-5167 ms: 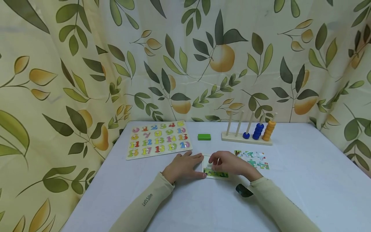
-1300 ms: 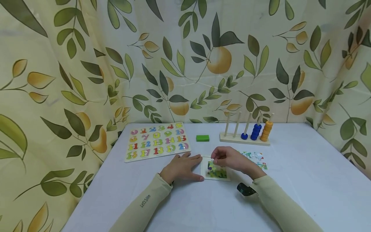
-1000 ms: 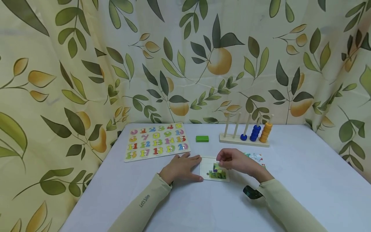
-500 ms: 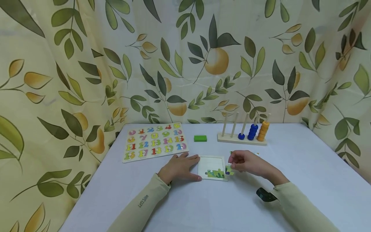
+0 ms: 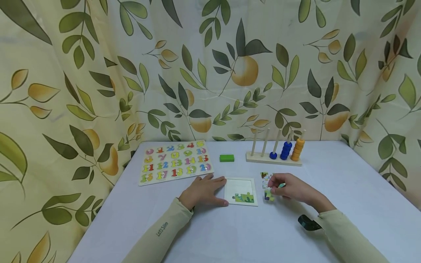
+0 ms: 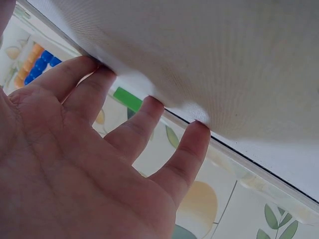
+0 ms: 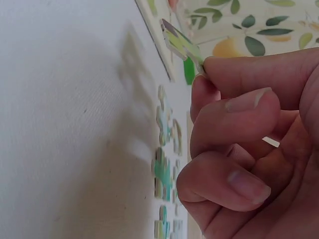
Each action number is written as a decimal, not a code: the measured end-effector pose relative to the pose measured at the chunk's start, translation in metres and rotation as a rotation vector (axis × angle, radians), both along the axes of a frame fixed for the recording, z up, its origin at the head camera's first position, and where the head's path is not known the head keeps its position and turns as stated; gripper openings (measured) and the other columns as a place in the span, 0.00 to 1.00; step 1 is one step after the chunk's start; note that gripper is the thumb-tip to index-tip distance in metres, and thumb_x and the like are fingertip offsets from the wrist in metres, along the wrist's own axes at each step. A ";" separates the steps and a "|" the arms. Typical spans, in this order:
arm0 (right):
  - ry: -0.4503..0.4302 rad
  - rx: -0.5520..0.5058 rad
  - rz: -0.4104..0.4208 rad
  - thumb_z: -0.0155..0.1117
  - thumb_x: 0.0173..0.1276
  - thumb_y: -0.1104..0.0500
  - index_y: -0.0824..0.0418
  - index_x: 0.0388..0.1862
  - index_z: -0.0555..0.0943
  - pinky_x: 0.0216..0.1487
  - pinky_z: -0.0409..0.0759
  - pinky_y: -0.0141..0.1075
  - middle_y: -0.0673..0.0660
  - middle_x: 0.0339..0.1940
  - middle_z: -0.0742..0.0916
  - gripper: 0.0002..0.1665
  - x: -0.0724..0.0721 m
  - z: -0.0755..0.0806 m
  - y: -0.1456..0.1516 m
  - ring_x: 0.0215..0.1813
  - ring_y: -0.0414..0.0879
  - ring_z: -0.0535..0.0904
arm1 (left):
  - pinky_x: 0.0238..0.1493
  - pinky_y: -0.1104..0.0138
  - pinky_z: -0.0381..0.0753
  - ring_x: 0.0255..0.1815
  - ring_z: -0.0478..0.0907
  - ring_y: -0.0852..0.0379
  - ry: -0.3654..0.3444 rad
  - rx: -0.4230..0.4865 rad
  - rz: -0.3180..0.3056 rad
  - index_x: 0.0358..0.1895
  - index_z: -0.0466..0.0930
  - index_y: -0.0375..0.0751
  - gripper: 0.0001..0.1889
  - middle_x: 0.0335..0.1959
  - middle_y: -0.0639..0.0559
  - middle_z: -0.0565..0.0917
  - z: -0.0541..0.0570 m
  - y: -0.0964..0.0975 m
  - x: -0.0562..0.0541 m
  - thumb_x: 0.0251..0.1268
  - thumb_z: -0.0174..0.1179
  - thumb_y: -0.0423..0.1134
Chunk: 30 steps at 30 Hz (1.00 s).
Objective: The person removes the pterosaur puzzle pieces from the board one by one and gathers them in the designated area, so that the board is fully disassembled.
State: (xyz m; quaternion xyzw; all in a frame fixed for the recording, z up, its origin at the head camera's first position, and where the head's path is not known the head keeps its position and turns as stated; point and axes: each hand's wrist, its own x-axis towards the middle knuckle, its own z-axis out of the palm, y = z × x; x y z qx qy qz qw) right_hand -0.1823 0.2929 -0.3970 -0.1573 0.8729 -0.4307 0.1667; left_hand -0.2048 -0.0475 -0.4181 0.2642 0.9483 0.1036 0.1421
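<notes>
My right hand (image 5: 292,188) pinches a green and purple jigsaw piece (image 5: 269,196) between thumb and forefinger. In the right wrist view this piece (image 7: 179,44) is held up off the table, its other fingers curled beneath. Loose jigsaw pieces (image 5: 265,176) lie under and behind that hand, which partly hides them. To the left is a white square puzzle tray (image 5: 235,184); joined green pieces (image 5: 244,197) fill part of its lower edge. My left hand (image 5: 204,191) lies with fingers spread, thumb and forefinger touching the tray's left edge.
A number board (image 5: 175,162) lies at the back left. Behind the tray is a green block (image 5: 227,158). A peg stand (image 5: 273,159) with blue and orange beads stands at the back right. A patterned curtain (image 5: 210,73) hangs behind the table.
My right hand has carried the jigsaw piece from over the tray to the right, out past its edge and beside the loose pieces. My left hand has stayed at the tray.
</notes>
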 end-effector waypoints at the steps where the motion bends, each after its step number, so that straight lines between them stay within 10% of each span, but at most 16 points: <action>1: 0.002 0.003 -0.003 0.69 0.76 0.65 0.66 0.51 0.81 0.28 0.74 0.33 0.57 0.40 0.80 0.09 0.000 -0.001 0.001 0.33 0.48 0.74 | 0.82 0.39 0.53 0.87 0.51 0.47 0.001 0.000 0.000 0.85 0.64 0.58 0.47 0.85 0.64 0.62 0.000 0.000 0.000 0.66 0.70 0.67; 30: 0.180 0.183 -0.026 0.71 0.71 0.67 0.61 0.42 0.83 0.35 0.76 0.37 0.51 0.36 0.82 0.06 -0.001 -0.017 -0.004 0.39 0.49 0.75 | 0.81 0.39 0.54 0.87 0.52 0.47 0.012 -0.009 -0.009 0.85 0.64 0.58 0.47 0.85 0.65 0.62 -0.001 -0.001 -0.001 0.67 0.69 0.68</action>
